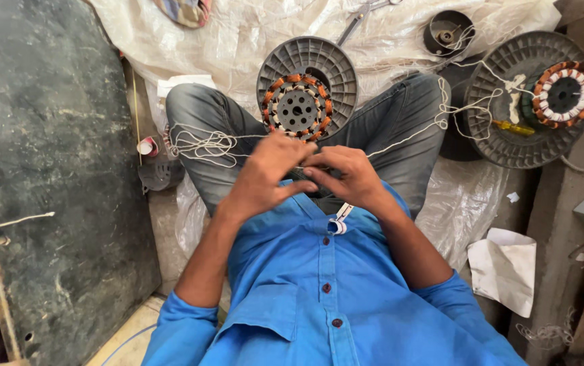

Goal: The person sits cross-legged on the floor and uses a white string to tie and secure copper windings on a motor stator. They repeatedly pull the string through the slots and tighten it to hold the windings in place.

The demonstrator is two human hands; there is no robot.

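Nearest the camera is the blue buttoned shirt (319, 298), with a small white tag (339, 220) clipped at its top edge. Just beyond the shirt the two hands meet over the lap, fingertips together. The left hand (259, 177) has its fingers curled and its thumb stretched toward the other hand, pinching the thin white string (400, 141); the right hand (346, 176) has its fingers bent inward, pinching the same string at the point where the hands touch. From there the string runs away to the person's right across the grey trousers (400, 135), and a loose tangle of it lies on the left thigh. Just beyond the hands, between the knees, stands a grey plastic spool (336, 64) with a copper-wound stator (298, 107) resting against its face, very near the fingertips. To the right of that spool, past the right knee, lies a second grey spool (509, 102) carrying another copper-wound stator (563, 95) and a yellow-handled screwdriver (512, 127). To the left of the central spool lies a large dark slab (48, 169). Beyond the central spool, on the white plastic sheet (251, 34), lie a pair of pliers (360, 17) and a small dark round cup (448, 32).
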